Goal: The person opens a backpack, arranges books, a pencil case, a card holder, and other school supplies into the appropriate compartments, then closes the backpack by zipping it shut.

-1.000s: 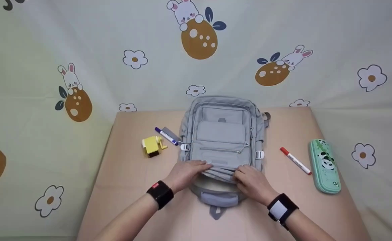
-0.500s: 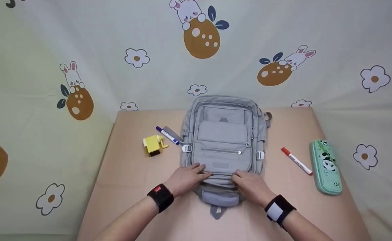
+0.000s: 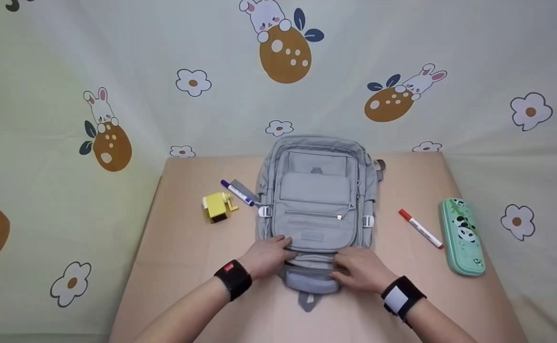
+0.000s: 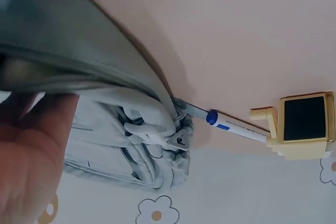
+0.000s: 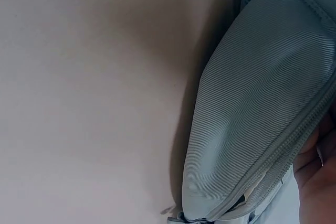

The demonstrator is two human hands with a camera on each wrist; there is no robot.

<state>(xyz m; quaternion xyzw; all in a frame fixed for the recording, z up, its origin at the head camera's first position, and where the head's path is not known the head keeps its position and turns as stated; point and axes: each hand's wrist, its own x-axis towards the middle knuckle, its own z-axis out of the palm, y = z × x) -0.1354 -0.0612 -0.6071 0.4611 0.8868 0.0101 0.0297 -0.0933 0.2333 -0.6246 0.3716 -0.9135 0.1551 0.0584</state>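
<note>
A grey backpack (image 3: 314, 228) lies flat on the table, its top end towards me. My left hand (image 3: 265, 257) rests on the left of that end, fingers laid over the edge of the front panel. In the left wrist view the left hand (image 4: 31, 156) is right beside the parted zipper (image 4: 79, 69), its fingertips hidden by cloth. My right hand (image 3: 362, 269) grips the edge on the right with curled fingers. In the right wrist view the right hand (image 5: 320, 171) is close against the zipper (image 5: 283, 153), which gapes slightly at its lower end.
Left of the backpack lie a blue marker (image 3: 237, 192) and a yellow cube-shaped device with a crank (image 3: 216, 207). A red marker (image 3: 421, 228) and a green panda pencil case (image 3: 463, 238) lie to the right. A patterned curtain (image 3: 326, 109) stands behind the table (image 3: 202, 267).
The front panel has come down towards the top end and the wide opening has narrowed. Both hands have moved slightly towards me, and the right hand has shifted its grip on the edge.
</note>
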